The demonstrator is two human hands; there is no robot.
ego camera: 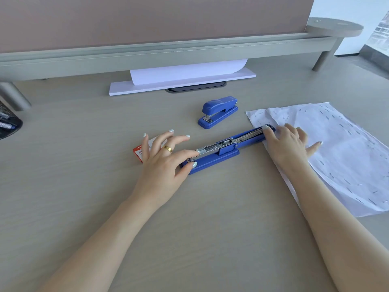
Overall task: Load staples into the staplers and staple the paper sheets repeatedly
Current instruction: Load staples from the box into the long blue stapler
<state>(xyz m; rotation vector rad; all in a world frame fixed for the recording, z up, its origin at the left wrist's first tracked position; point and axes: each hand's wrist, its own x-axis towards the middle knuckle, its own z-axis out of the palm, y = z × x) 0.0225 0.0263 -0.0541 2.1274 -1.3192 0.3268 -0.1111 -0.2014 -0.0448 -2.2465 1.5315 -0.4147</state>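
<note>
A blue stapler (216, 155) lies swung fully open and flat on the desk, its metal staple channel facing up. My left hand (163, 163) pinches the channel's near end between thumb and forefinger. My right hand (289, 144) presses flat on the far end of the opened lid, partly over the paper. A red-and-white staple box (139, 151) lies behind my left hand, mostly hidden. A second blue stapler (219, 111) stands closed farther back. White paper sheets (341, 152) studded with several staples lie at the right.
A stack of clean white paper (181, 81) sits at the back under a grey shelf (147, 57), one sheet curling up. A black mesh holder (8, 121) stands at the left edge. A shelf leg (324, 57) stands at the back right.
</note>
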